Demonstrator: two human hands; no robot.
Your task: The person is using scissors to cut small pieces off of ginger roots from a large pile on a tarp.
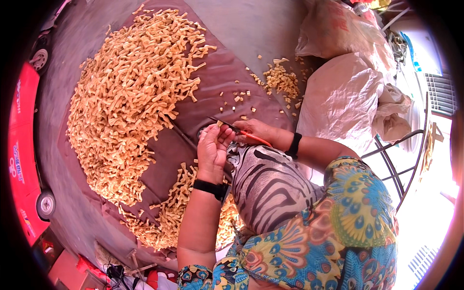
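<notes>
My right hand is closed round a pair of scissors with an orange handle. Their dark blades point left, right beside the fingertips of my left hand. Pinched in those fingertips is a small tan stick, mostly hidden by the fingers and blades. To the left lies a large heap of tan knobbly sticks with flared ends. A smaller heap of the same sticks is beside my left forearm. Beyond my hands, short cut pieces form a little pile, with several more scattered nearby.
The heaps rest on a brown sheet spread over a grey floor. Large whitish sacks stand to the right, near a dark metal frame. A red vehicle is at the far left. Patterned zebra-stripe cloth covers my lap.
</notes>
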